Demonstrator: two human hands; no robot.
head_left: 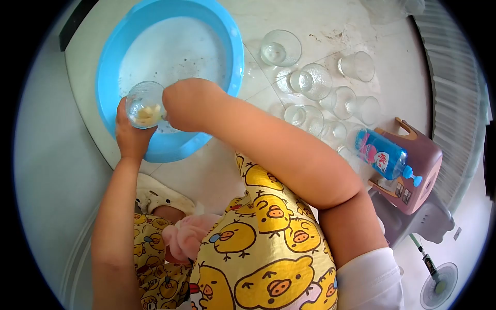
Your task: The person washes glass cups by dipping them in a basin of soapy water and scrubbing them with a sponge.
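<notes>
Over the near left part of the blue basin, my left hand is wrapped round a clear drinking glass, its mouth turned up toward me. A pale yellowish lump shows in the glass; I cannot tell what it is. My right hand is closed right beside the glass's right side, with its fingers mostly hidden from me. Whatever it grips does not show clearly. Whitish, sudsy water with small bubbles lies in the basin.
Several clear glasses stand on the wet tiled floor right of the basin. Beyond them are a blue dish soap bottle with a pump top and a brownish-pink stool. A white curtain hangs at the right. A slippered foot is below the basin.
</notes>
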